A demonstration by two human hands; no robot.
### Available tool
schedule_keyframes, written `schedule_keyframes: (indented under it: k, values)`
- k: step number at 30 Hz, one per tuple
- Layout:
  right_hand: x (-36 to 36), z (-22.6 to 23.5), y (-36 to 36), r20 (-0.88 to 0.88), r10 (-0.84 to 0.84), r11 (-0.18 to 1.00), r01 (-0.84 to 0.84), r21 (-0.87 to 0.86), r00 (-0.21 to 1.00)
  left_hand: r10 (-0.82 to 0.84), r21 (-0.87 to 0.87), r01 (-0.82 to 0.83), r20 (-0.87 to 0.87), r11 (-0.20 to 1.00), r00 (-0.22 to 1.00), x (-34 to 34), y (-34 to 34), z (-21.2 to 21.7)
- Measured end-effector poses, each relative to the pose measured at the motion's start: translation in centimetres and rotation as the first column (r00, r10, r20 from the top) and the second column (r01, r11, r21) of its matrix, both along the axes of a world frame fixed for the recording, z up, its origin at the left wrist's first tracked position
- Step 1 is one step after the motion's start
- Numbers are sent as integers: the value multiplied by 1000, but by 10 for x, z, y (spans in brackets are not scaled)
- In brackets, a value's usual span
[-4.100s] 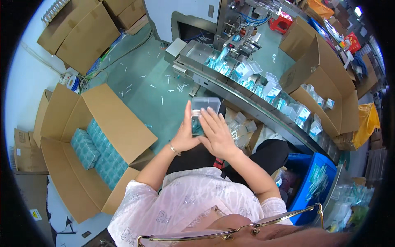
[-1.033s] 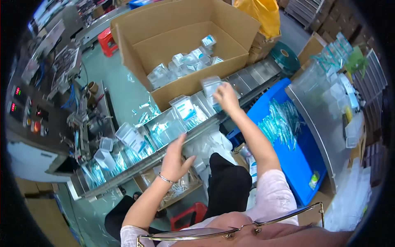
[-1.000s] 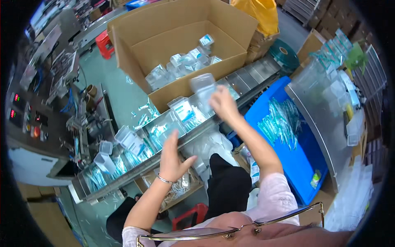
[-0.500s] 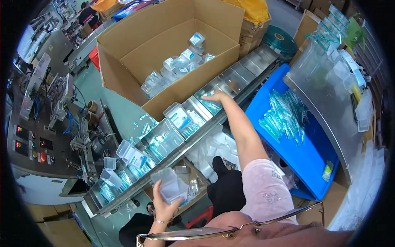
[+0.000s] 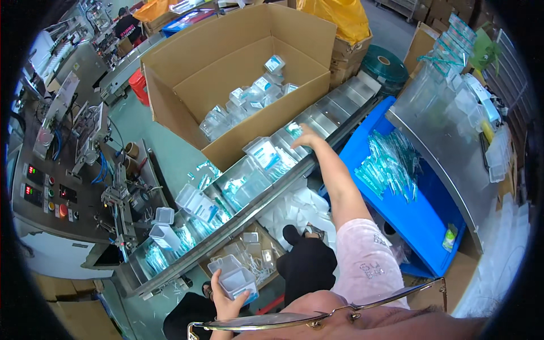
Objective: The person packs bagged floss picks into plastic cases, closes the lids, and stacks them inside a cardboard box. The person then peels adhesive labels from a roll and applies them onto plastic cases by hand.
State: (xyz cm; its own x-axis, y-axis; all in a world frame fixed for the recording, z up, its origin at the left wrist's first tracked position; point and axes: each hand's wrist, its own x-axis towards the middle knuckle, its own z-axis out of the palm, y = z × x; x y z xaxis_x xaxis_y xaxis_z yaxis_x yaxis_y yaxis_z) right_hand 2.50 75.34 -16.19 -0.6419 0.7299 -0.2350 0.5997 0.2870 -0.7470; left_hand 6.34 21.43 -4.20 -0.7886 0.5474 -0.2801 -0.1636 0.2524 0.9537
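Note:
My left hand (image 5: 228, 303) grips a clear plastic box (image 5: 238, 281) with its hinged lid open, low in front of me. Out over the metal conveyor trough, my right hand (image 5: 307, 136) has its fingers curled around a small bunch of teal-and-white packets (image 5: 293, 130); the fingertips are partly hidden. Beside that hand, toward the left, a clear box with a blue-and-white label (image 5: 263, 153) rests on the trough. Farther left, another labelled clear box (image 5: 196, 203) leans over compartments of teal packets (image 5: 156, 258).
A large cardboard carton (image 5: 238, 139) holding several clear boxes stands behind the conveyor (image 5: 226, 222). To the right is a blue bin (image 5: 433, 218) of teal packets (image 5: 391, 164). Machinery with a control panel (image 5: 48, 195) stands left. A small carton of clear parts (image 5: 249, 255) sits below.
The boxes on the trough have shifted right and away. My right hand has drawn the packets together and lifted them a little. My left hand has lowered slightly with its box.

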Motion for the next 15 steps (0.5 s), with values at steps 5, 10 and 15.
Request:
schedule_keyframes:
  k: [5, 10, 15]
  values:
    - [41, 39, 48, -483, -436, 879, 474, -48, 759, -73, 1, 73, 98, 997, 993, -10, -2, -3]
    - [45, 117, -87, -668, -581, 621, -277, -733, 465, -293, 14, 293, 22, 956, 956, -27, 23, 17]
    - [63, 133, -320, -745, 330, 869, -496, 0, 580, -299, 39, 311, -177, 950, 938, -32, 47, 25]
